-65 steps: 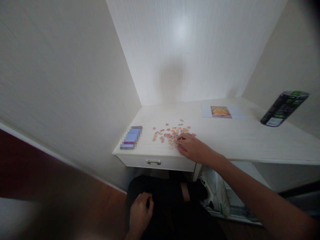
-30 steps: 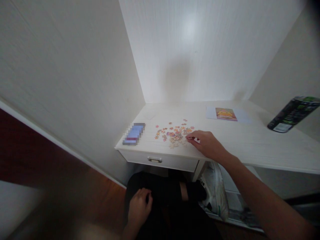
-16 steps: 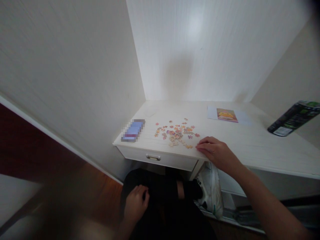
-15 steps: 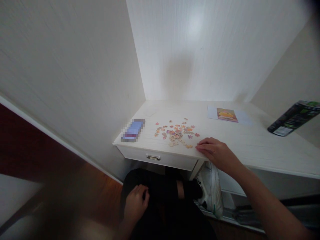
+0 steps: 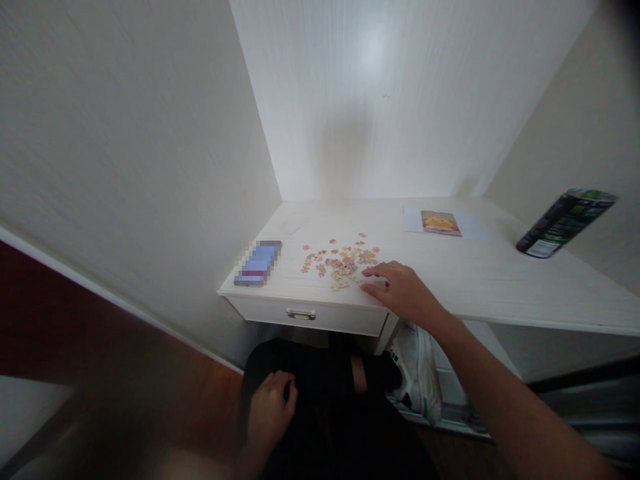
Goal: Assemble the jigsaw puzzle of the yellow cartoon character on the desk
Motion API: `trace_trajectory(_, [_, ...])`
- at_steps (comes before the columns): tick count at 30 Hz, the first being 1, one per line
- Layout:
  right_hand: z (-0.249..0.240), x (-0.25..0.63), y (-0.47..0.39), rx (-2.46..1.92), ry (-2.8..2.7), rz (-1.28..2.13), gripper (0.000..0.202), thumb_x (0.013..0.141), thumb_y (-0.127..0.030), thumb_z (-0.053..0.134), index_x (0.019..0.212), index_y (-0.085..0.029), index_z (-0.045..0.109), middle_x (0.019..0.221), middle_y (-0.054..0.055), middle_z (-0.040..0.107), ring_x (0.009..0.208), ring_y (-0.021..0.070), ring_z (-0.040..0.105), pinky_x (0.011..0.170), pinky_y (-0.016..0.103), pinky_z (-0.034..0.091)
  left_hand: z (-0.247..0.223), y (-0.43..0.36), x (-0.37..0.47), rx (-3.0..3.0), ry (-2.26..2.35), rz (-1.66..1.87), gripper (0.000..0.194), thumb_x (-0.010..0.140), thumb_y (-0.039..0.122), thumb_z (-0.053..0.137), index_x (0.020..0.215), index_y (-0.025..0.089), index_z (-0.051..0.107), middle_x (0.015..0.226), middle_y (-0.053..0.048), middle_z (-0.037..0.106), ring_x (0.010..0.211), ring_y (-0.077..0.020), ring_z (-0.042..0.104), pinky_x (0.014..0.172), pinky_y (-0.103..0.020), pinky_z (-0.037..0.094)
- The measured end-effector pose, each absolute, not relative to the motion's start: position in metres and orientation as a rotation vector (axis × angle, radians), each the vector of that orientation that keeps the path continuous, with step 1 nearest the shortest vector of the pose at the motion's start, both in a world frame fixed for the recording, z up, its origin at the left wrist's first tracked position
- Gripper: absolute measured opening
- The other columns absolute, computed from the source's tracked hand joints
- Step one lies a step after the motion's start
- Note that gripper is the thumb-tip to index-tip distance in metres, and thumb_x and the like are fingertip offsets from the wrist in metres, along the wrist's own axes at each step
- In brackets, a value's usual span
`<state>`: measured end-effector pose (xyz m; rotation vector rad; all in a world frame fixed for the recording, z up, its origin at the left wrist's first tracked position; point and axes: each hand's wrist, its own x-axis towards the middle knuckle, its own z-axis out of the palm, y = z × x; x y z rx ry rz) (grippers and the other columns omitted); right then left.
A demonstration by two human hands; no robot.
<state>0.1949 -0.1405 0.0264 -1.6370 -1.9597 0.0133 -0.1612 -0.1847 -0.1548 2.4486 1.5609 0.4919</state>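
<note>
Jigsaw puzzle pieces (image 5: pixel 345 263) in pink, orange and beige lie in a loose heap on the white desk (image 5: pixel 320 293). My right hand (image 5: pixel 395 287) is at the right edge of the heap, thumb and fingers apart, with nothing seen between them. Its fingertips are beside the nearest pieces and hide some of them; whether they touch any I cannot tell. On my dark-clothed thigh rests my left hand (image 5: pixel 270 403), its fingers curled in loosely and no object showing in it.
A phone with a blurred screen (image 5: pixel 259 264) lies left of the pieces. Behind, to the right, is a printed picture of a yellow figure (image 5: pixel 441 223) on white paper. A dark cylindrical can (image 5: pixel 565 223) stands at far right. A drawer (image 5: pixel 310 316) is under the desktop.
My right hand has moved left from the desk's front area to the heap, and its pinched fingers have spread apart. My left hand stays put. The view has shifted slightly.
</note>
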Motion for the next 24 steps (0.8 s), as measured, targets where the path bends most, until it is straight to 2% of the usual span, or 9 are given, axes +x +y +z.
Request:
trace_trajectory(9, [0.03,0.182,-0.127,-1.662,-2.085,-0.058,0.027,0.094,-0.022,0.048,0.1,-0.014,0.073,0.099,0.011,0.074,0.091,0.024,0.066,0.086,0.035,0.047,-0.153,-0.187,-0.161,2.418,1.573,0.465,0.021,0.094,0.025,0.043,0.093,0.022,0.063,0.092,-0.002,0.067,0.089,-0.0186,0.063,0.094,-0.038,0.047])
trace_trajectory(15, [0.029,0.193,-0.122,-1.729,-1.978,0.008,0.023,0.09,-0.023,0.051,0.088,-0.017,0.073,0.088,0.008,0.073,0.081,0.0197,0.064,0.078,0.03,0.046,-0.153,-0.184,-0.16,2.398,1.571,0.451,0.021,0.094,0.026,0.042,0.094,0.021,0.063,0.093,-0.003,0.066,0.091,-0.0196,0.062,0.088,-0.037,0.047])
trace_trajectory(19, [0.026,0.187,-0.118,-1.753,-1.914,-0.059,0.023,0.09,-0.028,0.053,0.091,-0.015,0.072,0.096,0.011,0.071,0.089,0.0232,0.062,0.084,0.034,0.045,-0.153,-0.185,-0.16,2.384,1.571,0.44,0.021,0.094,0.024,0.041,0.093,0.021,0.063,0.092,-0.002,0.066,0.09,-0.0184,0.061,0.088,-0.036,0.046])
trace_trajectory(24, [0.024,0.17,-0.114,-1.716,-1.982,-0.065,0.022,0.088,-0.031,0.057,0.099,-0.018,0.071,0.097,0.008,0.071,0.091,0.0228,0.062,0.085,0.034,0.043,-0.15,-0.186,-0.16,2.364,1.58,0.429,0.021,0.094,0.024,0.042,0.093,0.021,0.063,0.093,-0.002,0.066,0.091,-0.0187,0.061,0.086,-0.036,0.046])
